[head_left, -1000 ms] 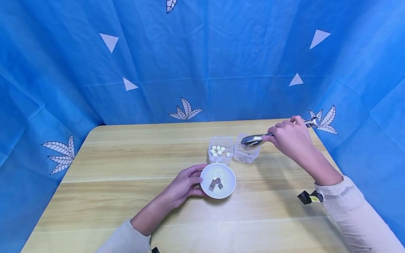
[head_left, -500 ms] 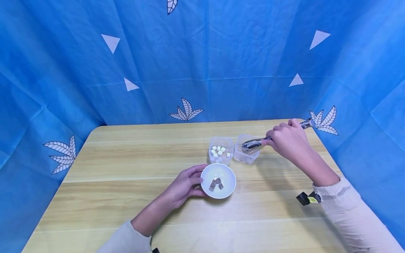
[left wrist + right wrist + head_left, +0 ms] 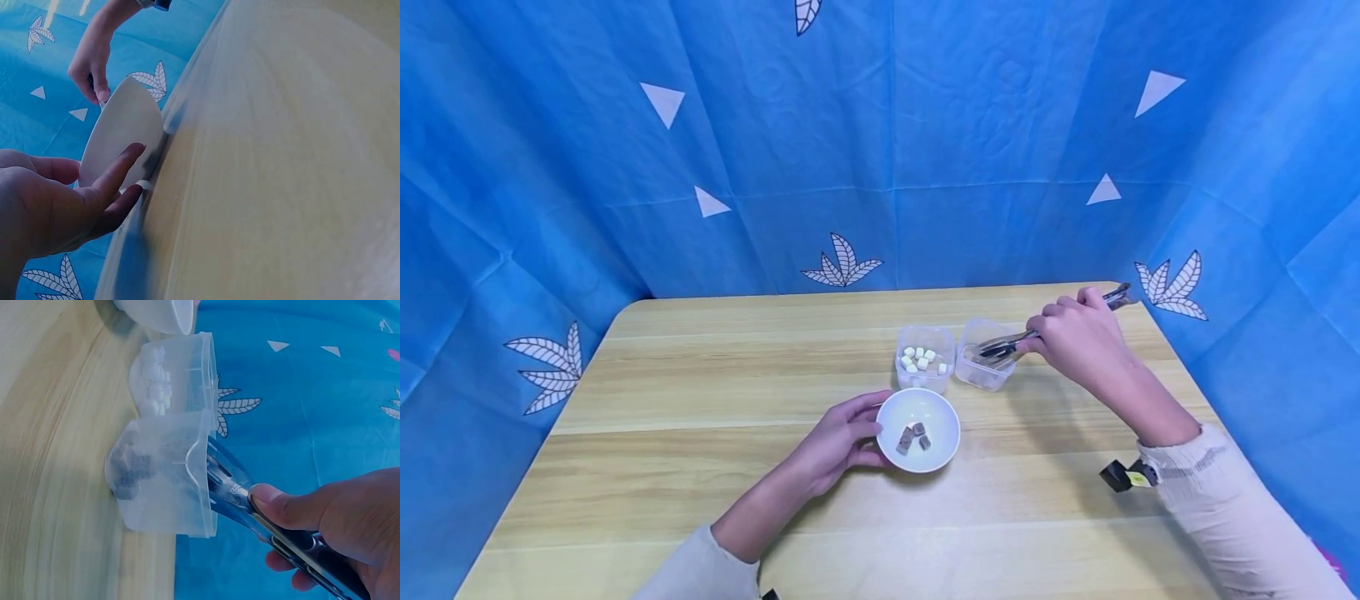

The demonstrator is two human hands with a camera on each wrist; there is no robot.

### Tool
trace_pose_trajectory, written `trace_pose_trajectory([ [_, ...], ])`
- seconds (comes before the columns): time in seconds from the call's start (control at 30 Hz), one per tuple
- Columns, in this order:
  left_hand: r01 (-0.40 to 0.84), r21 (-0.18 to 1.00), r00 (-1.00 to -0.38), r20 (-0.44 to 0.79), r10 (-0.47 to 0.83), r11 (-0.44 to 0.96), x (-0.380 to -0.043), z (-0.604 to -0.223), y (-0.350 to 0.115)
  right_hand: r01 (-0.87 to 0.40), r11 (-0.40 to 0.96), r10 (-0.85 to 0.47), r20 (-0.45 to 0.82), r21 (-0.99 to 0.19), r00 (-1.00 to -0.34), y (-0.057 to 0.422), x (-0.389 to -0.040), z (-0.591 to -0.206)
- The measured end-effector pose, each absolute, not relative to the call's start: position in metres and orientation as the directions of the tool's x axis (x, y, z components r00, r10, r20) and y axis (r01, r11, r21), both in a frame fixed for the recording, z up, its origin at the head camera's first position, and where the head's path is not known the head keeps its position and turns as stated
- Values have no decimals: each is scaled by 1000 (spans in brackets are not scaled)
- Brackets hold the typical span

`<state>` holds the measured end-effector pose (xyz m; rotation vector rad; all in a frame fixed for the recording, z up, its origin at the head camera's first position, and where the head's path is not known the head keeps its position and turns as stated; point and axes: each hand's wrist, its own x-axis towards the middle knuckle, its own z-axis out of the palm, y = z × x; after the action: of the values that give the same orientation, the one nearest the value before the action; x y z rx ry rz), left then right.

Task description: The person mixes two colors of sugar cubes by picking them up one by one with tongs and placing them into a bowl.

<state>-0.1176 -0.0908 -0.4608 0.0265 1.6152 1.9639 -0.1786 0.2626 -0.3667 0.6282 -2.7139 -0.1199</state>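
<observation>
My left hand (image 3: 837,443) holds the left side of a small white bowl (image 3: 943,433), its fingers against the outer wall in the left wrist view. Several brown cubes (image 3: 906,439) lie in the bowl. With my right hand (image 3: 1084,340) I grip metal tongs (image 3: 290,545), thumb on one arm and fingers round the other. The tongs slope down into the right clear plastic container (image 3: 165,515). Dark pieces (image 3: 132,470) show blurred through its wall; whether the tongs' tips touch them I cannot tell.
Beside it stands another clear plastic container (image 3: 907,382) with several white cubes (image 3: 921,359), just behind the bowl. All rest on a wooden table (image 3: 715,367). A blue patterned curtain (image 3: 970,142) hangs behind and at both sides.
My right hand has lowered the tongs into the right container and tilted them, moving slightly left. The left hand and the bowl stay where they were.
</observation>
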Motion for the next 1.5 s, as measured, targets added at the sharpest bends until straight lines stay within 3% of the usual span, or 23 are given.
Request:
trace_pose_trajectory([
  [0.4, -430, 898, -826, -349, 444, -95, -116, -462, -89, -407, 881, -468, 321, 239, -824, 257, -180, -371],
  [0.87, -431, 898, -825, -349, 445, -95, -117, -460, -90, -419, 855, -516, 421, 306, -746, 256, -179, -374],
  [1.27, -437, 895, -823, -357, 442, -91, -118, -461, -91, -401, 883, -468, 496, 243, -731, 258, -176, -374],
  [1.5, -438, 895, -821, -358, 444, -88, -118, -460, -92, -404, 885, -459, 574, 231, -678, 260, -173, -372],
])
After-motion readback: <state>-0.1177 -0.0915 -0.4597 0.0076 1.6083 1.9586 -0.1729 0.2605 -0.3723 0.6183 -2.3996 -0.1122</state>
